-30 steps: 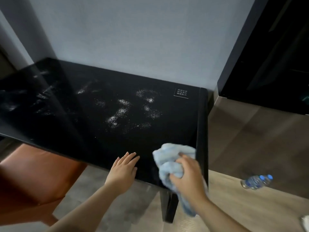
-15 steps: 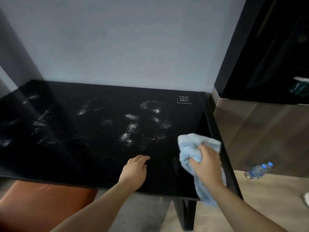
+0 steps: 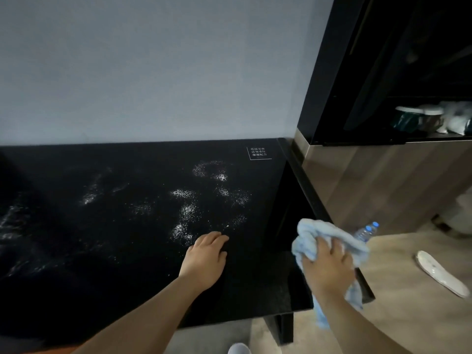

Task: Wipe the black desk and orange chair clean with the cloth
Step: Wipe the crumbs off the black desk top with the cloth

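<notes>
Cloth poised at the right edge of the dusty black surface [image 3: 127, 238]

The right hand [image 3: 325, 267] has its grip clamped on the bunched blue cloth [image 3: 329, 238], seemingly ready to sweep the white powder [image 3: 186, 210] mid-surface. The left hand [image 3: 205, 259] rests flat, fingers apart, probably as a brace near the front edge.

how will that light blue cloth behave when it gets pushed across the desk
Probably floppy: the light blue cloth bunches in the right hand and a tail hangs below the black desk edge. Likely light, so it may crumple rather than slide flat.
</notes>
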`<state>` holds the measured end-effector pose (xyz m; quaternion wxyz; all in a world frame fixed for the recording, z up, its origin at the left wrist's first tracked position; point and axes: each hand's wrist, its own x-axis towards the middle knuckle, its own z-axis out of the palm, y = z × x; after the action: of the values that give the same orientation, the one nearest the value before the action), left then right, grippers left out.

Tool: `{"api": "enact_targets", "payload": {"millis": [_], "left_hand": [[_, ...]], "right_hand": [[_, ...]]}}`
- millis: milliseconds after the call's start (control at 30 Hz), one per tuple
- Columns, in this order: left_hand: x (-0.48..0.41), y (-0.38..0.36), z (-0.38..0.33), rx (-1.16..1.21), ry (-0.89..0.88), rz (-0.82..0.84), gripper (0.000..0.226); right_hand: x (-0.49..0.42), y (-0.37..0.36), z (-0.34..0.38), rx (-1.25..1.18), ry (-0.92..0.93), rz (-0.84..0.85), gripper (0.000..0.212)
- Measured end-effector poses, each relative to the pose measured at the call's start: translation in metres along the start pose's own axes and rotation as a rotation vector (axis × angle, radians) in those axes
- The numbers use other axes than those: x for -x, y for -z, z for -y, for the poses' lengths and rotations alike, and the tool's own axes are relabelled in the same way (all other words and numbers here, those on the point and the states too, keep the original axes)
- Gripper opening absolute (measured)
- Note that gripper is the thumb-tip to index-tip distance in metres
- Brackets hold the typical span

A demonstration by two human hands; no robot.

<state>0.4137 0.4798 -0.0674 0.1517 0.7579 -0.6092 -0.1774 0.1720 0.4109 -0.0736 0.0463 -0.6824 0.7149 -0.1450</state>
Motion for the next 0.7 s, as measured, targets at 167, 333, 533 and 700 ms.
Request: {"api": "enact_targets", "payload": {"millis": [167, 333, 533, 700], "left_hand": [[-0.029, 0.004, 0.002, -0.024, 0.004, 0.023, 0.045], [-0.061, 0.006, 0.011, -0.081, 0.079, 0.001, 0.05], [-0.107, 0.024, 0.023, -0.158, 0.189, 0.008, 0.054], [-0.123, 0.022, 0.041, -0.21, 0.277, 0.024, 0.059]], "right_hand": [[-0.032, -0.017, -0.003, 0.083, 0.43, 0.137, 0.057], [-0.12, -0.018, -0.02, -0.081, -0.105, 0.109, 0.046], [-0.144, -0.027, 0.045, -0.004, 0.195, 0.127, 0.041], [-0.161, -0.048, 0.081, -0.238, 0.408, 0.369, 0.051]]}}
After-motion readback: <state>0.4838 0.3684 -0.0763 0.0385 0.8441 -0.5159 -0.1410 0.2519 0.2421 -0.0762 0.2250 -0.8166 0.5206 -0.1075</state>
